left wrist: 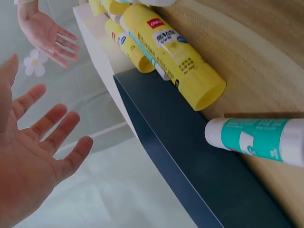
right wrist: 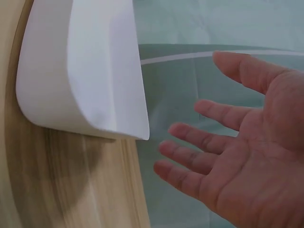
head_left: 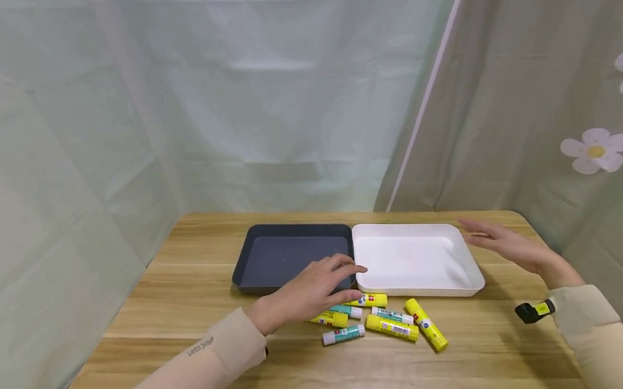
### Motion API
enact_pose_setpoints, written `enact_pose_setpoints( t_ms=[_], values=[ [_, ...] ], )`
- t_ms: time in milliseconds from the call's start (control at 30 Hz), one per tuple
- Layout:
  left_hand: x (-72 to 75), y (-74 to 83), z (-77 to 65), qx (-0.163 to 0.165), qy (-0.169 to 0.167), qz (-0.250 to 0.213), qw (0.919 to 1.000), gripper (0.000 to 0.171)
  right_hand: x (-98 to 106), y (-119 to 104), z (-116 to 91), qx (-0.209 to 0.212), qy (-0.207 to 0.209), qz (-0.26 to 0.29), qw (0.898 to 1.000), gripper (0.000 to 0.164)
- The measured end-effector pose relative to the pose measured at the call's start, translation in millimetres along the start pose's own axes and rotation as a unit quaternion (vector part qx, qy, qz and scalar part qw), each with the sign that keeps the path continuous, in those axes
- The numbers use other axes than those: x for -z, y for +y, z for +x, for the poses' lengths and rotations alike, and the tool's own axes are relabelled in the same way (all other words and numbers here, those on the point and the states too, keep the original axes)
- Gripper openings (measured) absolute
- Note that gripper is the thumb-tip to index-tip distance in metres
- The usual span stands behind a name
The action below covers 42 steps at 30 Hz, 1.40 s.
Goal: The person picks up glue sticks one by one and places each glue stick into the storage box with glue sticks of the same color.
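Note:
My left hand [head_left: 318,284] hovers over the near right corner of the dark tray [head_left: 289,258], its fingers loosely spread and holding nothing. Below it on the table lie several glue sticks, among them a yellow glue stick [left wrist: 173,54] and a teal-and-white glue stick [left wrist: 256,140]. Another yellow glue stick [head_left: 426,324] lies slanted at the right end of the group. In the head view the left hand hides part of the group. My right hand [head_left: 513,247] is raised beside the right wall of the white tray [right wrist: 52,71], fingers extended, with nothing in it.
The two trays stand side by side toward the back of the wooden table [head_left: 182,290], with no glue sticks inside. Behind them hangs a pale curtain [head_left: 282,99], and a grey one with flower prints [head_left: 596,150] is on the right.

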State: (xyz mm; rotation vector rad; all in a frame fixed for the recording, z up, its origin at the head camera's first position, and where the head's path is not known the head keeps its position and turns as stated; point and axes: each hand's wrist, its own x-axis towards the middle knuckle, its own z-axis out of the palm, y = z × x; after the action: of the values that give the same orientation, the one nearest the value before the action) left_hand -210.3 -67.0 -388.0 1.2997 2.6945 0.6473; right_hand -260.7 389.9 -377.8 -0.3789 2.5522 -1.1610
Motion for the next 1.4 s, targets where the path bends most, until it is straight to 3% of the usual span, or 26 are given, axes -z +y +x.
enact_pose_setpoints(
  t_ms=[300, 767, 1133, 1400],
  values=[
    [-4.8, 8.1, -1.4, -0.024, -0.01, 0.01, 0.9996, 0.047, -1.1, 12.4, -1.8, 0.013, 0.0, -0.001, 1.0, 0.067],
    [-17.8, 12.3, -10.7, -0.01, -0.045, -0.008, 0.9989, 0.052, -12.5, 29.9, -0.7, 0.012, 0.007, 0.02, 1.0, 0.065],
    [-29.7, 11.5, -26.7, -0.025, -0.038, -0.003, 0.9989, 0.054, -26.8, 47.7, -1.7, 0.006, 0.019, 0.031, 0.999, 0.065],
    [-33.0, 10.7, -31.4, -0.031, -0.032, 0.003, 0.999, 0.05, -28.0, 45.7, -4.7, -0.013, 0.017, 0.041, 0.999, 0.069]
  ],
)
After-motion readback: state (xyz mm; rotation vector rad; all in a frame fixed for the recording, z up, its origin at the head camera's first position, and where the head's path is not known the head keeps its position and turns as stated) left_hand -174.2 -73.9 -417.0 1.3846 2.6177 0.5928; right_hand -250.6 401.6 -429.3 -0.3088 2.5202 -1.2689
